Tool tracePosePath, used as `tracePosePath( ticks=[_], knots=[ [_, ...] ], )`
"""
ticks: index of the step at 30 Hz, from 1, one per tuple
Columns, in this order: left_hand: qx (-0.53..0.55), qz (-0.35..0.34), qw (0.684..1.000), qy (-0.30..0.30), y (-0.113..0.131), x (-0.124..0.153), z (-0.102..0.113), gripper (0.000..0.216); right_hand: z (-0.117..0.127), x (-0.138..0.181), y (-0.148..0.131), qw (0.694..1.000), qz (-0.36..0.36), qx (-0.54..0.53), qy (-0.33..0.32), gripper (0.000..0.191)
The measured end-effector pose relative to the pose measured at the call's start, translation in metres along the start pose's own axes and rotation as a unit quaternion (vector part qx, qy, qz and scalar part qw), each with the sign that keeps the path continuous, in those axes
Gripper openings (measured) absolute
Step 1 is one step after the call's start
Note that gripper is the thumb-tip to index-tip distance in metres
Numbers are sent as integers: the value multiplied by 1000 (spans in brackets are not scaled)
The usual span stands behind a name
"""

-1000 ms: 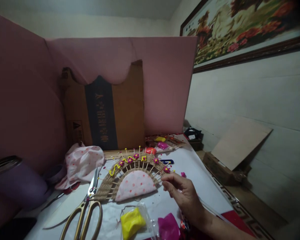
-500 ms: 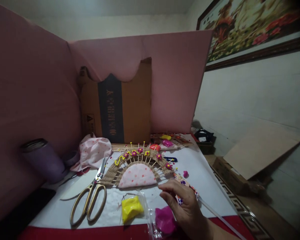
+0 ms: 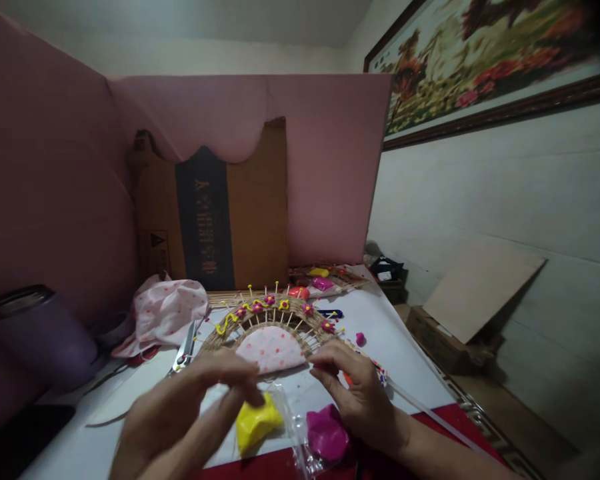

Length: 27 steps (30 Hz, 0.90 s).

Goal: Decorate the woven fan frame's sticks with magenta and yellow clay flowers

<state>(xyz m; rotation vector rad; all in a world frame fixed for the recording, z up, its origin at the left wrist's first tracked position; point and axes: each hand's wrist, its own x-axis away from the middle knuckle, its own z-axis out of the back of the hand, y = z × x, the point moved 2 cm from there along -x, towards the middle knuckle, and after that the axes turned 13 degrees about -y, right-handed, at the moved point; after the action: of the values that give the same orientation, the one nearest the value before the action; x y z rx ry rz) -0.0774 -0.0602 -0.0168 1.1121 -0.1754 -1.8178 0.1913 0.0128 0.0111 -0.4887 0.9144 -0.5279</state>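
Observation:
A woven fan-shaped craft [image 3: 265, 327] with pink and yellow clay flowers and a dotted fabric half-circle lies on the white paper. My left hand [image 3: 180, 407] hovers in front of it, fingers curled and pinched together just above a yellow clay lump [image 3: 257, 421] in a clear bag. My right hand [image 3: 355, 393] rests to the right, fingers curled near the fan's right edge; what they hold is hidden. A magenta clay lump [image 3: 327, 433] lies below that hand.
Scissors [image 3: 185, 350] are partly hidden behind my left hand. A dotted pink cloth [image 3: 163, 317], a purple cup [image 3: 35, 337], a cardboard box [image 3: 215, 213] and pink boards [image 3: 325, 167] stand behind. More clay packets [image 3: 313, 280] lie at the back. A small magenta bit [image 3: 361, 339] lies right of the fan.
My left hand has come into view from below and now covers the scissors' handles. My right hand has shifted slightly up toward the fan. The camera has swung.

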Motion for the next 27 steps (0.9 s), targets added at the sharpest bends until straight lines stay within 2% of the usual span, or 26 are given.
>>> tracePosePath(
  ticks=[1,2,4,6,7,9,12,15,18,21,27],
  knots=[
    [24,31,997,-66,13,-29,-1,20,1,0,1,1000,7,7,0,8],
    [39,41,994,-91,25,-55,-2,19,2,-1,1,1000,13,14,-1,8],
    [16,-8,998,-59,40,-92,-6,14,3,-1,1,999,18,29,-3,7],
    [-63,-70,996,-5,39,-105,-14,12,4,-1,2,999,13,40,-3,8],
    [-106,-87,991,3,34,-105,-18,13,5,-1,3,999,9,44,-2,9],
    [-172,-109,979,-19,22,-98,-27,14,5,-2,4,999,5,44,6,10],
    [-202,-87,975,-33,13,-86,-33,9,7,-2,7,999,5,37,13,13],
    [-195,-65,978,-37,16,-82,-36,24,10,-2,9,999,5,37,12,10],
    [-176,-40,983,-44,17,-81,-41,19,11,-1,9,1000,9,29,7,10],
    [-136,-33,987,-77,16,-80,-43,16,12,-1,7,999,17,28,14,12],
    [-93,13,991,-94,23,-84,-31,15,16,-1,7,999,-6,40,20,8]
  ],
)
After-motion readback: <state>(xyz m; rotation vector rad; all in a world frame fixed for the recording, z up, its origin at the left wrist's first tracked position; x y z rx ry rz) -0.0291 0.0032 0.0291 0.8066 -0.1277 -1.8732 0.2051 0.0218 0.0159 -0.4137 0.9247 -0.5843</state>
